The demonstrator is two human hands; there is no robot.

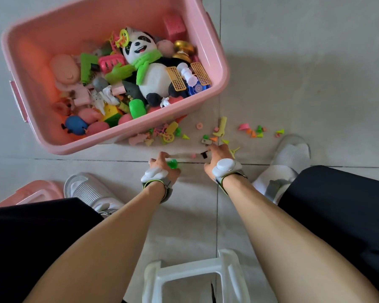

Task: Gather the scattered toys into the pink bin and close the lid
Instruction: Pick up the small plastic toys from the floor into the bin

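Lid (34, 193) of pink plastic lay on the tiled floor (304, 73) at the far left, beside a grey slipper (90, 191). Above them stood the pink bin (214, 47), open and crowded with toys around a panda plush (149, 68) in a green scarf. Small toys were scattered just beyond its near wall: a pink-and-yellow toy bicycle (165, 132), a pink button (199, 125), a yellow boot (221, 126) and little coloured cones (258, 130) further right. The left hand (162, 169) had its fingers curled round a translucent green toy (172, 164) near the floor. The right hand (219, 158) reached down among the pieces, fingers bent beside a small black piece (204, 154); whether they gripped anything could not be told. A white stool (197, 278) stood between the forearms.
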